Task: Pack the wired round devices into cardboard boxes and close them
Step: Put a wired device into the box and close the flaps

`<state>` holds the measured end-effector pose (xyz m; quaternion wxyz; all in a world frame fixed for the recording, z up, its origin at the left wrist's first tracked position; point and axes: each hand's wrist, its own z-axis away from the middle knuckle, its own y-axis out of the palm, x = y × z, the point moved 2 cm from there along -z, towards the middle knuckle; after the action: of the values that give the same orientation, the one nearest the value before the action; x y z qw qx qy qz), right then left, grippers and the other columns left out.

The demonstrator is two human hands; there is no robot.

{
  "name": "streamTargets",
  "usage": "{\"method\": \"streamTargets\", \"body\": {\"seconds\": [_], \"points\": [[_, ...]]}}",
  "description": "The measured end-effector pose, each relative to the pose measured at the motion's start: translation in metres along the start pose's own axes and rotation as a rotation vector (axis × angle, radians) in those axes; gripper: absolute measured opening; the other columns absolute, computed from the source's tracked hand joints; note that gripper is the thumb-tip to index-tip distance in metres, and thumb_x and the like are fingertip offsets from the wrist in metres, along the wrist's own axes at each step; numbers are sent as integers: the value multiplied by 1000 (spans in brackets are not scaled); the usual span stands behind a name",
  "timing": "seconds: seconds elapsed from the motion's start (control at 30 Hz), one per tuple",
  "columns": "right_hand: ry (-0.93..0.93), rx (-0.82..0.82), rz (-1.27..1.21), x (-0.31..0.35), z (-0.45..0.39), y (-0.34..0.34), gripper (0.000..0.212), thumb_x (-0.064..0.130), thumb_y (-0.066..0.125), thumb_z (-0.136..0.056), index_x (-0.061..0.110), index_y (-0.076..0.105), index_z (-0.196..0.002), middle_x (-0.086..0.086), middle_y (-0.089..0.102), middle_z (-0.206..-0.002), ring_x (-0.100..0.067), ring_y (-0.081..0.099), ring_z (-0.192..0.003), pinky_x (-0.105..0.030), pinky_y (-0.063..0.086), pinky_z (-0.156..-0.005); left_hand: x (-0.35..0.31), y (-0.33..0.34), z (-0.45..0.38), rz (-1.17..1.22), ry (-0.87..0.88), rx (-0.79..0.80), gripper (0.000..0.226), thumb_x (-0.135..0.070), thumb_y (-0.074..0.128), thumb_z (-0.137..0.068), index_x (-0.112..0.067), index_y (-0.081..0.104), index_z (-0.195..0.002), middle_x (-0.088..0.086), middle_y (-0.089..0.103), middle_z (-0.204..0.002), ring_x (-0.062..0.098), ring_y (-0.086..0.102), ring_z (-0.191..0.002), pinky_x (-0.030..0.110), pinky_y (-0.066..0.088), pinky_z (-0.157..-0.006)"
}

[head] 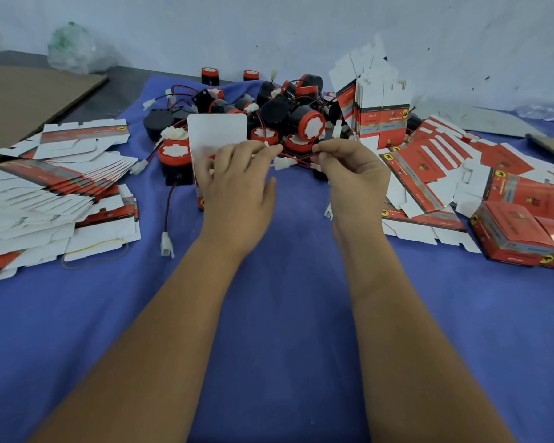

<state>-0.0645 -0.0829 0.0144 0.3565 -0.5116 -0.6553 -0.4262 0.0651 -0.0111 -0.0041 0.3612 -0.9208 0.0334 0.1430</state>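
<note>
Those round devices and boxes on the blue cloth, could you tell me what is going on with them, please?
A person is packing. Their left hand holds an open box with its white flap standing up, while the right hand pinches a red and black wire stretched between both hands. The pile of round devices lies just behind. Flat box blanks sit on the left, and closed boxes on the far right.

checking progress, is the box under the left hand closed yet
Not closed: the box under the left hand has its white top flap standing upright.
</note>
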Motion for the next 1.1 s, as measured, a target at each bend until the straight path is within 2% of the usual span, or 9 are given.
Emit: {"method": "streamTargets", "body": {"seconds": [0.23,0.4,0.5,0.6,0.7,0.8,0.93,1.03,1.1], "points": [[12,-7,-12,0,3,4,21,-11,58,-88,5,71,-89,-13,71,-88,-16,66,-79,-23,53,-73,5,3,-3,101,10,-5,12,-21,58,-96,-20,65,-106,-2,63,-114,25,51,-116,41,28,-101],[160,-108,-406,2,-3,-5,21,-11,55,-91,6,67,-88,-7,70,-83,-18,70,-79,-23,55,-71,8,5,-2,157,1,27,5,-17,60,-91,-17,64,-94,-1,61,-127,25,43,-131,43,22,-108],[174,-159,-587,2,-8,-9,33,-11,52,-93,2,59,-121,-13,65,-112,-17,66,-104,-23,54,-87,6,4,-1,231,8,41,10,-23,60,-88,-18,65,-94,-3,62,-124,23,46,-126,44,25,-107],[146,-58,-266,1,-10,-11,64,-5,50,-96,18,28,-152,-11,44,-147,-12,49,-129,-17,47,-95,3,-5,-2,393,1,-42,18,-18,57,-86,-14,66,-100,-1,64,-107,25,55,-106,49,39,-96],[44,14,273,-2,-4,-6,58,3,49,-97,27,37,-148,5,58,-121,0,58,-94,-9,46,-78,7,-17,-3,468,-61,-395,17,-2,56,-81,-2,60,-98,-1,57,-103,26,52,-98,45,42,-89],[-48,-14,592,-5,2,1,34,7,48,-95,25,60,-122,0,61,-102,-8,52,-76,-18,43,-69,26,-20,-3,605,-413,-607,35,0,54,-72,-9,48,-105,-8,43,-109,17,46,-102,37,43,-88],[199,79,558,-14,7,8,19,17,49,-87,11,55,-70,1,57,-63,-16,46,-55,-28,39,-56,43,-6,-8,1080,-833,-307,53,-2,55,-85,-15,38,-133,-2,50,-119,8,54,-101,20,47,-74],[489,295,370,-19,15,18,28,30,53,-95,7,63,-85,-4,60,-55,-16,51,-42,-24,41,-44,46,7,-7,996,-868,-105,47,-17,57,-92,-19,41,-136,-13,58,-105,2,58,-90,12,47,-63],[548,281,118,-19,17,26,19,30,57,-97,11,60,-98,-2,59,-56,-13,48,-41,-22,37,-42,48,12,-7,925,-831,-63,40,-23,55,-96,-22,48,-135,-17,59,-104,0,58,-94,14,47,-67]]}}
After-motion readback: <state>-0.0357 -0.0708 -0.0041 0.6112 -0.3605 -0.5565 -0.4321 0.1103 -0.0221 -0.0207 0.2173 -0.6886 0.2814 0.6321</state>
